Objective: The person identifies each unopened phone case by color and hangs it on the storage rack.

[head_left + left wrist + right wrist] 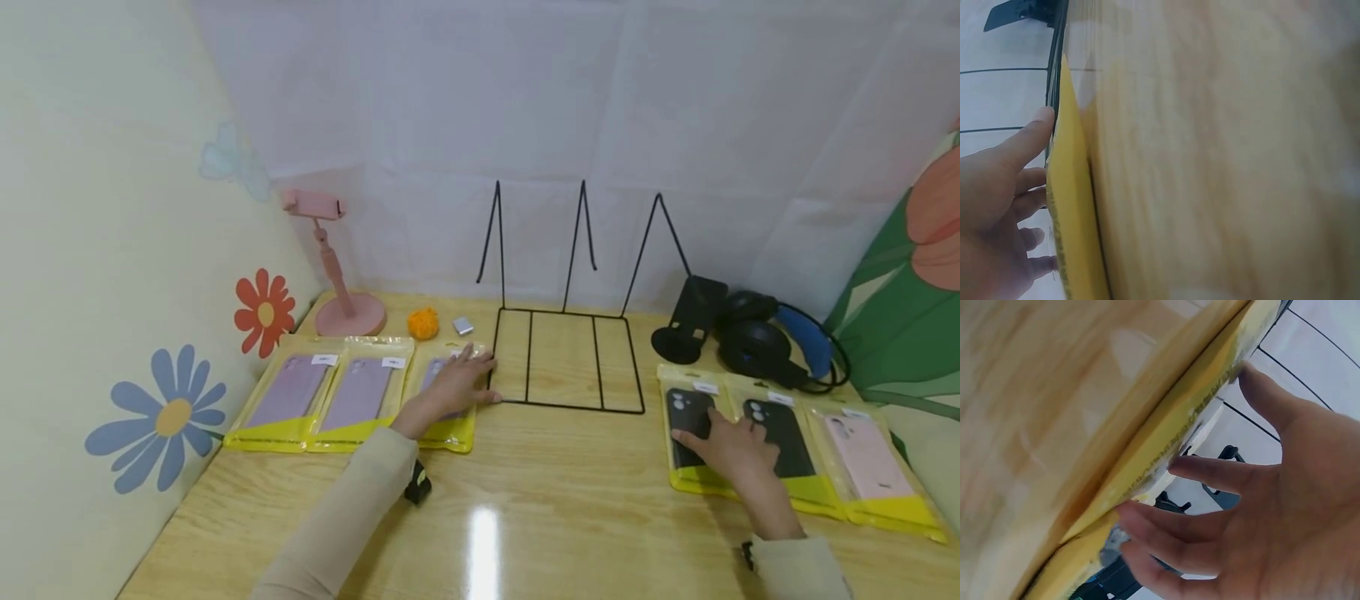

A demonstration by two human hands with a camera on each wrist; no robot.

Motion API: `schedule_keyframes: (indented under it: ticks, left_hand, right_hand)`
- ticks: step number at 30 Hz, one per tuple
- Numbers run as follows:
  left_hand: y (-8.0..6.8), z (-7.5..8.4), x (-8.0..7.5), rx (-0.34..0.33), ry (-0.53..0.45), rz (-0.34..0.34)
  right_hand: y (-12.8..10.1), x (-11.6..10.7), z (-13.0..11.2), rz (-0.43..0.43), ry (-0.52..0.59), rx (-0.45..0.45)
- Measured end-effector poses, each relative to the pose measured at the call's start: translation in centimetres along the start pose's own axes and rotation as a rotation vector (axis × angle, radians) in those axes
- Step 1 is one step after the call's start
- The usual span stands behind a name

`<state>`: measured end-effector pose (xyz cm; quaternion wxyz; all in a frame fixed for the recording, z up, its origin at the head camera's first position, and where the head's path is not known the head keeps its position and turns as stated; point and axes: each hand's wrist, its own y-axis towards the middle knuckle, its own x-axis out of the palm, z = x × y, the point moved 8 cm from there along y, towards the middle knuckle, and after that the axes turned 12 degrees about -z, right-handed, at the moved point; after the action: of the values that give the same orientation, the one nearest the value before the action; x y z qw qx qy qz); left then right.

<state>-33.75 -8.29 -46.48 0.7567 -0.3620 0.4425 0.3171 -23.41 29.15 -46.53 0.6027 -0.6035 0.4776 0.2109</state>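
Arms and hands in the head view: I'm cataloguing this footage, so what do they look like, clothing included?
The left hand and right hand are ungloved. The left sleeve and right sleeve are plain beige. Beside the left one is a small black device with a yellow-green patch; beside the right, a black piece shows.

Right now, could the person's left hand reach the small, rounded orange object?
Probably yes: the left hand is near, with only a flat yellow-and-clear plastic packet and wooden tabletop between it and the orange object.
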Motion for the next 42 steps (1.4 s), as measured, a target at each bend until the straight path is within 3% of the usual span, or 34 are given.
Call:
schedule_keyframes:
  ticks: [7,15,24,28,35,42]
  left_hand:
    - [-0.2,-0.2,-0.4,-0.024,-0.008,-0.006]
    - [-0.3,-0.1,-0.7,-0.023,-0.032,-0.005]
    - [-0.1,-0.1,-0.5,-0.013,-0.030,-0.011]
    - [-0.1,-0.2,-0.4,-0.012,-0.033,-0.016]
    - [0.0,-0.1,-0.3,-0.005,-0.039,-0.012]
    - [0.1,-0.1,-0.2,-0.003,-0.041,-0.014]
  right_hand:
    - [-0.5,-0.5,-1.1,-0.002,-0.036,-0.022]
    - [-0.8,-0.7,-1.2,0.076,0.042,-0.076]
    - [-0.5,-0.9,-1.0,0.085,0.113,-0.186]
    - [-0.5,-1.4,-1.1,0.145,0.118,-0.278]
    - [-1.2,-2.7,-1.4,0.270,0.308,-0.513]
    - [-2.0,-2.7,-1.4,0.196,0.560,-0.579]
